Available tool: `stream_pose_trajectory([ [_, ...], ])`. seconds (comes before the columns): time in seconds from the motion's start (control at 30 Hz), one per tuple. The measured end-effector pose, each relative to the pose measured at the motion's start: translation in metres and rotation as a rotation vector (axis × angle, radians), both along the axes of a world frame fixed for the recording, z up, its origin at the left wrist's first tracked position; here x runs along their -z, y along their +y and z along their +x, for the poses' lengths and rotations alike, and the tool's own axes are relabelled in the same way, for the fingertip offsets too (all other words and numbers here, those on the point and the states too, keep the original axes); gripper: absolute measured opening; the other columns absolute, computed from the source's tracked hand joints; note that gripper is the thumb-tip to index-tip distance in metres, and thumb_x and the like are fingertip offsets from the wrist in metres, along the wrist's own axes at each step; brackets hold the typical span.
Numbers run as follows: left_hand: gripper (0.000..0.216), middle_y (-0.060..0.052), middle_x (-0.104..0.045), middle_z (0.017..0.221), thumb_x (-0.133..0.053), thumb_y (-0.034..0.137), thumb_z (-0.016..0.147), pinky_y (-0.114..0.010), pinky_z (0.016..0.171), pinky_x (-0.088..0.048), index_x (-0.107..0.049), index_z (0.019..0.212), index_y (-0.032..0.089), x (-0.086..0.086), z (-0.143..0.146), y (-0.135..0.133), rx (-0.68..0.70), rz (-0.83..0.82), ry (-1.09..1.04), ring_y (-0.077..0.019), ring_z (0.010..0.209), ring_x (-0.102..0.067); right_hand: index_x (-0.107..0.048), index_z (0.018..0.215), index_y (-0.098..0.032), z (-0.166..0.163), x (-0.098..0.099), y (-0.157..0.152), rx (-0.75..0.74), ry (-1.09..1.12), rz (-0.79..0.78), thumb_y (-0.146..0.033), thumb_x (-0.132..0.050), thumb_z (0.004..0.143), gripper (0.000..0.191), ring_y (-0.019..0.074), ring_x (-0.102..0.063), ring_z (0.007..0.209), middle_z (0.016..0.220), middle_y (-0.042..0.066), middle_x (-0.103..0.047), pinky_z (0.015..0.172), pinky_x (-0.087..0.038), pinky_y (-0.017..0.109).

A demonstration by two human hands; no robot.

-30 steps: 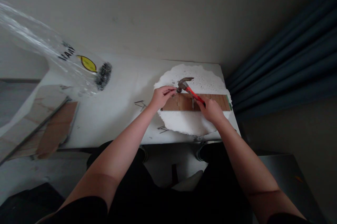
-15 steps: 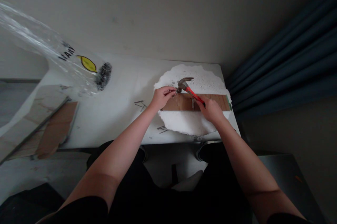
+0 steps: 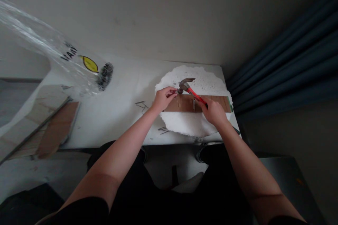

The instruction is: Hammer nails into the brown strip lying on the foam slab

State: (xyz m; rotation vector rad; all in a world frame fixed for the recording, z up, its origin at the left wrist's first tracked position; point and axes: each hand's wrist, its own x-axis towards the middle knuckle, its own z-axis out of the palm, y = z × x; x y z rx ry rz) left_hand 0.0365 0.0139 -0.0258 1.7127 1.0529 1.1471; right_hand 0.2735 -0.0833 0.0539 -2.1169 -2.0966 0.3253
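Observation:
My right hand (image 3: 215,112) is closed around the red handle of a claw hammer (image 3: 195,95). The hammer's metal head lies over the far edge of a wooden board (image 3: 186,104), right by my left fingertips. My left hand (image 3: 163,99) is in a pinch at the board's far left corner. Whatever it pinches is too small to make out. Beneath the board is a ragged-edged white slab (image 3: 182,124). Thin nails (image 3: 142,104) lie on the table left of the slab, and more nails (image 3: 163,130) lie by its near edge.
The white table (image 3: 124,77) stands against a grey wall. A clear plastic bag (image 3: 79,66) with a yellow print hangs down at the left. Brown and pale board pieces (image 3: 58,130) lie at the left end. Dark blue curtains (image 3: 287,49) hang at the right.
Little differs. The hammer and both hands keep nearly the same place over the board, and the whole view has shifted very slightly.

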Motion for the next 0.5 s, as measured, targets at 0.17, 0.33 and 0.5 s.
stream_pose_trajectory([
  [0.17,0.018,-0.004,-0.076,0.090,-0.069,0.023,0.084,-0.031,0.085,-0.059,-0.070,0.102,0.018,0.001,0.001,0.000,0.006,0.021,-0.007,-0.0167,0.085,-0.074,-0.065,0.134,-0.025,-0.002,-0.004,-0.003,0.002,-0.002,0.027,-0.044,-0.039,0.104,0.044,0.0301,-0.071,0.090,0.101,0.012,-0.077,0.074,-0.044,0.035],
  [0.33,0.027,-0.001,-0.072,0.085,-0.070,0.017,0.082,-0.029,0.080,-0.059,-0.060,0.108,0.019,0.005,0.002,0.001,-0.002,0.017,-0.059,-0.0139,0.080,-0.072,-0.063,0.137,-0.024,0.000,-0.015,-0.009,-0.003,0.000,0.110,-0.044,-0.038,0.104,0.046,0.0285,-0.071,0.086,0.100,0.012,-0.078,0.072,-0.044,0.034],
  [0.5,0.040,0.001,-0.071,0.082,-0.072,0.011,0.080,-0.027,0.076,-0.058,-0.050,0.111,0.022,0.007,0.005,0.000,-0.019,-0.009,-0.122,-0.0124,0.075,-0.072,-0.064,0.136,-0.025,-0.003,-0.029,-0.018,-0.020,-0.074,0.132,-0.044,-0.039,0.103,0.046,0.0275,-0.070,0.075,0.090,0.010,-0.078,0.067,-0.043,0.033],
])
